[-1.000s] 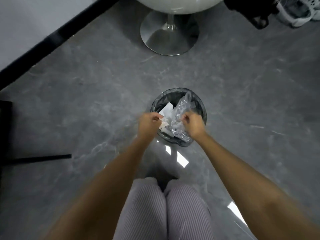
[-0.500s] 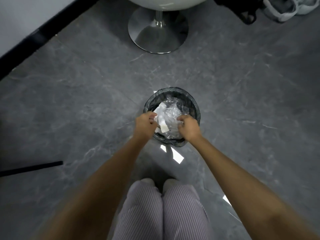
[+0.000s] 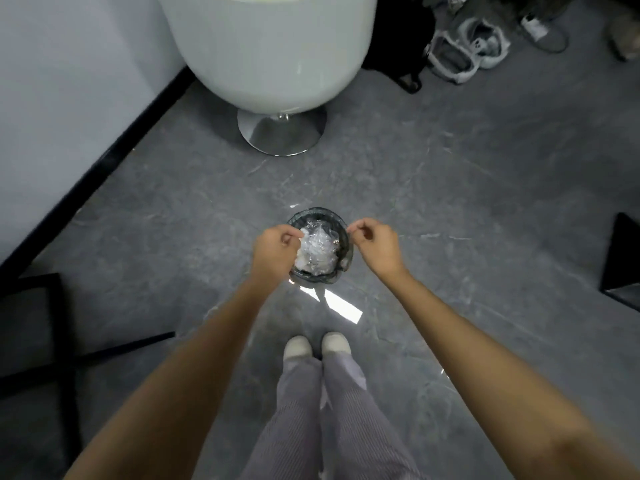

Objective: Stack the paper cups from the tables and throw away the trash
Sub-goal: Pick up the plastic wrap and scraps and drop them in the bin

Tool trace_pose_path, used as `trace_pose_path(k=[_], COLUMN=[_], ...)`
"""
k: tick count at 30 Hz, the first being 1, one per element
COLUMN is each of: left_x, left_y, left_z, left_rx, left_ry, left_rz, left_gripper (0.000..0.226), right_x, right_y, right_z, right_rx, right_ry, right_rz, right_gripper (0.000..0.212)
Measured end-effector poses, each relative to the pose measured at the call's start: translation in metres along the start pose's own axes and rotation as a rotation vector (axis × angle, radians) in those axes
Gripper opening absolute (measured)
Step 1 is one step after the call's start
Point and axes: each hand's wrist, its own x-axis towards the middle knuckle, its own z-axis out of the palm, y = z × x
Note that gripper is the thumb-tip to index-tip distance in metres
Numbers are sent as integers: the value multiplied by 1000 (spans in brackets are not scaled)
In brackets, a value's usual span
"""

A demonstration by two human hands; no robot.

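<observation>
Overhead, left hand (image 3: 277, 245) and right hand (image 3: 375, 242) flank bin (image 3: 317, 213) rim.

Grey marbled tile floor (image 3: 485, 202). A small bin (image 3: 313, 213) with a black liner stands at its centre, a chair's round chrome base (image 3: 282, 133) beyond it, two pale shoes (image 3: 317, 346) nearer

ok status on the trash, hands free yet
Right hand curled, empty, beside the trash bin. Left hand curled over its edge, grip unclear. Crumpled clear plastic inside. Nothing blocking.
</observation>
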Motion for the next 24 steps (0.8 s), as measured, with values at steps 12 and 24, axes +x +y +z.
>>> trace_pose_path(k=[12, 24], left_x=[-31, -53], left_y=[187, 372], left_z=[21, 183], left_rx=[45, 54], left_ry=[-169, -363], left_rz=[347, 591], left_gripper=[27, 24], right_x=[-62, -65], right_y=[-50, 19], right_z=[-178, -407], right_rx=[225, 204], right_ry=[307, 524], right_rz=[-52, -69], right_gripper=[20, 18])
